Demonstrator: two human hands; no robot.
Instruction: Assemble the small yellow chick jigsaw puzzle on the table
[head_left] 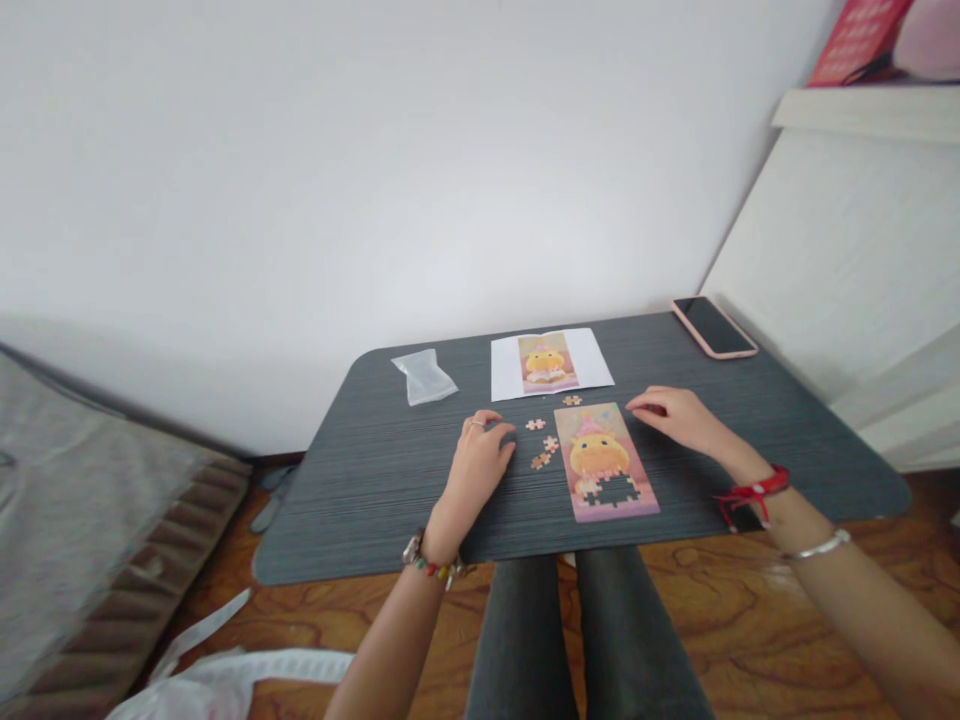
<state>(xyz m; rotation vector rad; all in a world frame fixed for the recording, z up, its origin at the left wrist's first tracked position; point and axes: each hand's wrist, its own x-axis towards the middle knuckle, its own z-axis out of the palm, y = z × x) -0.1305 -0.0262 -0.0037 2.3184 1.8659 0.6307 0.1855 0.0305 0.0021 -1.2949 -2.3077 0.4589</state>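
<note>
A nearly filled jigsaw puzzle [600, 445] of a yellow cartoon figure in a pink party hat lies on the dark table, with a dark gap in its lower part. Left of it are several loose puzzle pieces [551, 443], and one small cluster [572, 400] lies above its top edge. My left hand [480, 455] rests on the table beside the loose pieces, fingers bent, thumb apart, holding nothing visible. My right hand [681, 418] is at the puzzle's upper right edge, fingers loosely curled with a gap at the thumb; I see nothing in it.
A creased reference sheet [592, 355] with the same picture lies behind the puzzle. A clear plastic bag [425, 377] is at the back left, and a phone [714, 327] at the back right. The table [337, 500] stands against a white wall.
</note>
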